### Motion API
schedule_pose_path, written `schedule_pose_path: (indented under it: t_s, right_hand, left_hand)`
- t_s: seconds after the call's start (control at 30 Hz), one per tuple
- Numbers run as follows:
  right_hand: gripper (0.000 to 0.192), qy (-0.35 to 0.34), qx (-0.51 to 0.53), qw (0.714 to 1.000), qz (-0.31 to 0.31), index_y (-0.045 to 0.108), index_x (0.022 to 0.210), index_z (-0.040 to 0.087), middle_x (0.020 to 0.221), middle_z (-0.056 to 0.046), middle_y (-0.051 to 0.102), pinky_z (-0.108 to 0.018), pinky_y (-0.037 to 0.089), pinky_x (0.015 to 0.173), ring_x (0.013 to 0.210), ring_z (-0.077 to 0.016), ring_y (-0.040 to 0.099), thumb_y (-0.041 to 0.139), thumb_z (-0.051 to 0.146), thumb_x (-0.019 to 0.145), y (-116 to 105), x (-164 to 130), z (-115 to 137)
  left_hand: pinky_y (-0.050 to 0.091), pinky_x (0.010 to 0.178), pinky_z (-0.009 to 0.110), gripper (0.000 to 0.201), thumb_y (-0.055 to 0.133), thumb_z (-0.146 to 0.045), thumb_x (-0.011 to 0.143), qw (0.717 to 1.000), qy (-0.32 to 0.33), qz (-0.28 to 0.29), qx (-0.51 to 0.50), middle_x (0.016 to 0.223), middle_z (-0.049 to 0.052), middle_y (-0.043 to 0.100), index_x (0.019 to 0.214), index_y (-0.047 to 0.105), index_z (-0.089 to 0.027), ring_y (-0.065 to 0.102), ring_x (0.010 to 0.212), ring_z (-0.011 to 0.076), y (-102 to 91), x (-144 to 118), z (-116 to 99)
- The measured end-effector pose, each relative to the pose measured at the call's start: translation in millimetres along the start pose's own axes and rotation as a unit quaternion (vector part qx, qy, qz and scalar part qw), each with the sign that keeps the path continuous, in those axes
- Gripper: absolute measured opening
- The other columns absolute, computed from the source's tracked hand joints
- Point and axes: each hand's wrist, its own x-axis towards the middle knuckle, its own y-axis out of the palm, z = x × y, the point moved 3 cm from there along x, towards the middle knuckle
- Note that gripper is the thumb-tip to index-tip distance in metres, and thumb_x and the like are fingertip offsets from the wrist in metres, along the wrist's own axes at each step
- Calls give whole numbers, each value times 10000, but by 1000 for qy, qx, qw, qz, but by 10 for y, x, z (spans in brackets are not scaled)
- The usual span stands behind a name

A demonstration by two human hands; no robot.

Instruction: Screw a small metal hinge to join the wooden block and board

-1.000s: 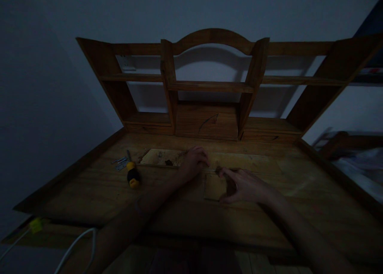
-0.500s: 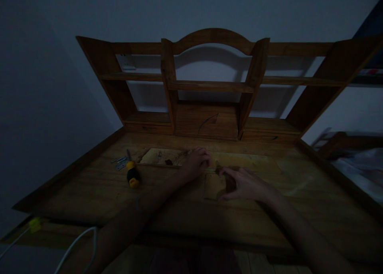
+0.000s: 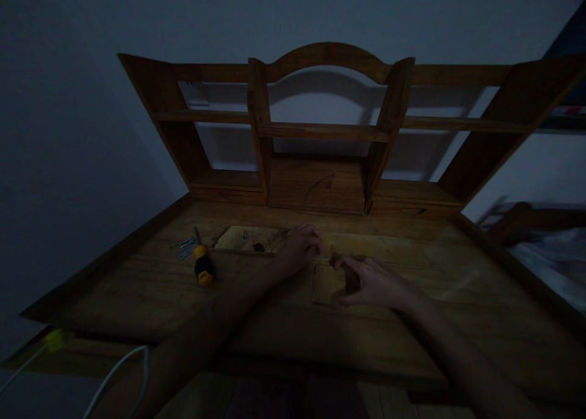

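Dim light lay over a wooden desk (image 3: 137, 297) with a shelved hutch (image 3: 320, 132) at its back, and a long pale board (image 3: 366, 248) was laid flat before the hutch. Against the board's near edge, a small wooden panel (image 3: 326, 283) was pinched between thumb and curled fingers of the right hand (image 3: 370, 281), while the left hand (image 3: 300, 248) was rested loosely curled on the board, whether anything was held being impossible to tell. Left of the board, a yellow-handled screwdriver (image 3: 202, 265) and small metal hinges (image 3: 184, 248) were seen.

Screwdriver (image 3: 202, 264) on desk (image 3: 137, 297) at left, small panel (image 3: 326, 284) between both hands, shelf unit (image 3: 323, 132) behind, cable (image 3: 114, 376) at front left
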Motion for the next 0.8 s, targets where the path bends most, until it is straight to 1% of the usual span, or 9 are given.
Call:
schedule_pose_path:
  t_s: [0.1, 0.2, 0.3, 0.4, 0.67, 0.8]
  right_hand:
    - [782, 0, 7, 1000, -4, 581, 1230, 275, 865, -32, 708, -339, 455, 697, 802, -264, 672, 711, 816, 679, 13, 3, -6]
    - [769, -6, 14, 1000, -5, 581, 1216, 268, 877, -35, 712, -330, 455, 690, 808, -261, 673, 715, 806, 683, 13, 8, -1]
    - [760, -10, 22, 1000, 2, 571, 1221, 269, 852, -20, 718, -331, 457, 700, 801, -257, 676, 718, 797, 694, 10, 11, 10]
    - [754, -14, 26, 1000, -1, 565, 1213, 271, 837, -9, 720, -330, 452, 698, 798, -256, 679, 724, 794, 694, 5, 15, 21]
    - [787, -7, 10, 1000, -3, 571, 1233, 265, 849, -28, 719, -342, 449, 700, 805, -270, 679, 697, 823, 691, -2, 14, 34]
    - [769, -5, 13, 1000, -3, 578, 1218, 264, 864, -31, 719, -332, 449, 690, 805, -261, 674, 715, 803, 686, 9, 15, 32]
  left_hand:
    - [465, 963, 389, 279, 499, -43, 860, 1000, 8, -4, 2, 957, 56, 665, 751, 703, -199, 592, 1021, 219, 12, -9, -11]
    - [469, 966, 390, 274, 494, -35, 845, 1000, 0, -3, -2, 969, 60, 656, 751, 694, -196, 593, 1026, 217, 2, -8, -24]
    - [479, 938, 374, 267, 492, -30, 838, 1000, -3, -14, -7, 955, 63, 650, 724, 674, -188, 595, 999, 210, -32, 0, -34]
    - [480, 938, 368, 267, 489, -42, 860, 1000, -5, -26, -6, 957, 63, 652, 738, 677, -188, 596, 1005, 208, -55, 5, -25]
    - [472, 965, 385, 271, 525, -51, 856, 1000, 2, -7, 5, 980, 52, 670, 753, 723, -204, 604, 1026, 212, -10, -1, 6]
    - [469, 965, 382, 277, 520, -44, 856, 1000, 4, -11, 0, 989, 48, 670, 751, 721, -204, 600, 1032, 209, -3, -9, 12]
